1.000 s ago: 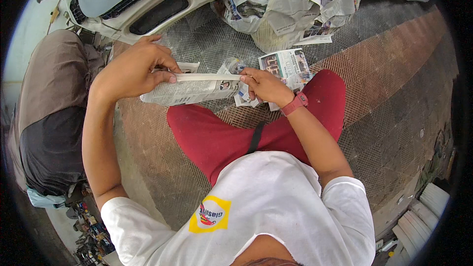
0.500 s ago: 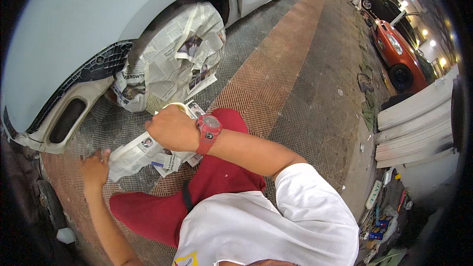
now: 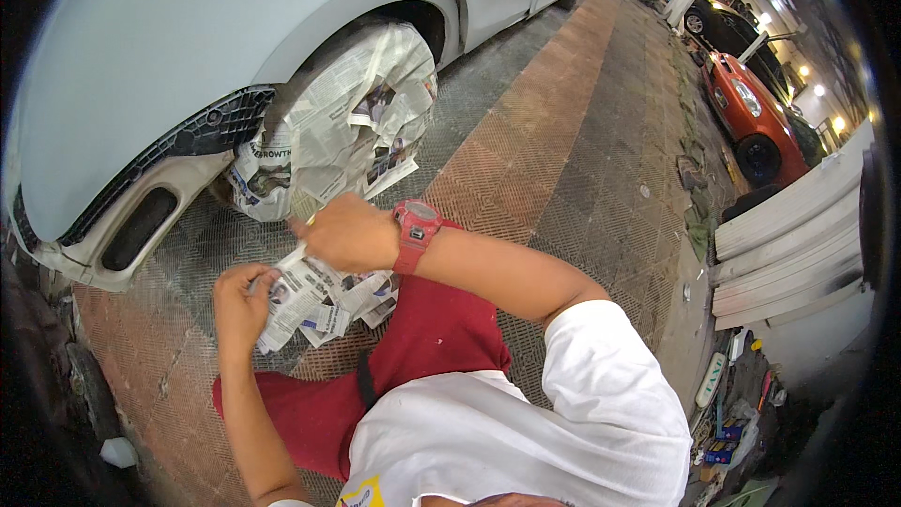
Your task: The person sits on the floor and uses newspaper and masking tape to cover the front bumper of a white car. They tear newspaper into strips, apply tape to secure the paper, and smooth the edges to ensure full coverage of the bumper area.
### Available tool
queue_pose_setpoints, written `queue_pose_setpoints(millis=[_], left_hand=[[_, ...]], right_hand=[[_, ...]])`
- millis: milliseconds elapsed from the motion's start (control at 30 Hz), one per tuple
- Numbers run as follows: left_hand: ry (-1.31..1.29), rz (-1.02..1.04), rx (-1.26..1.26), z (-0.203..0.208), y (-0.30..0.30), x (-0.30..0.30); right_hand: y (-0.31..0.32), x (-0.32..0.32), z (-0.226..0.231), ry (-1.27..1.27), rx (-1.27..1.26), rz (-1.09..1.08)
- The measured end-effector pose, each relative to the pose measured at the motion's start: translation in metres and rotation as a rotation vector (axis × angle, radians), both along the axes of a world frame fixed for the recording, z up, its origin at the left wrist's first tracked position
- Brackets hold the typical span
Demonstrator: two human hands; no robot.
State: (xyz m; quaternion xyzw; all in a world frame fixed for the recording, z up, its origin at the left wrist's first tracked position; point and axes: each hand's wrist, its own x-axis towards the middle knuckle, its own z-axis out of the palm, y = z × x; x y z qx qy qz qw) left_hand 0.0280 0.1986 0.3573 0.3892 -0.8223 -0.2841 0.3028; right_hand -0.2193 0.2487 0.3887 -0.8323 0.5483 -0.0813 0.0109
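left hand [image 3: 239, 305] grips newspaper sheet [image 3: 314, 299] | right hand [image 3: 345, 233] pinches masking tape strip [image 3: 293, 253] | risk: tape may tear the thin paper

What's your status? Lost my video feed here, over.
Left hand gripping newspaper sheet. Right hand at its top edge, pinching a pale strip. Wheel ahead already paper-wrapped. Nothing between.
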Motion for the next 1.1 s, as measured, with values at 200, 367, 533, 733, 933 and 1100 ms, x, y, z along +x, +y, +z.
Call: queue_pose_setpoints(millis=[200,367,533,733,933,1100], left_hand=[[-0.231,0.006,-0.023,-0.007,0.011,0.012],[-0.132,-0.056,-0.132,-0.016,0.015,0.018],[-0.108,0.141,0.125,-0.011,0.014,0.048],[0.037,0.073,0.049,-0.001,0.035,0.039],[-0.122,0.018,-0.240,0.017,0.052,-0.002],[-0.085,0.042,-0.226,0.034,0.065,-0.012]], right_hand=[[0.014,-0.008,-0.037,-0.198,0.000,-0.038],[0.020,-0.002,-0.083,-0.641,0.202,-0.086],[0.019,-0.028,-0.122,-1.889,0.459,-0.770],[0.023,-0.020,-0.072,-1.454,-0.119,-0.382],[0.036,0.018,0.021,-0.409,-0.402,0.001],[0.028,0.025,0.039,-0.242,-0.242,-0.014]])
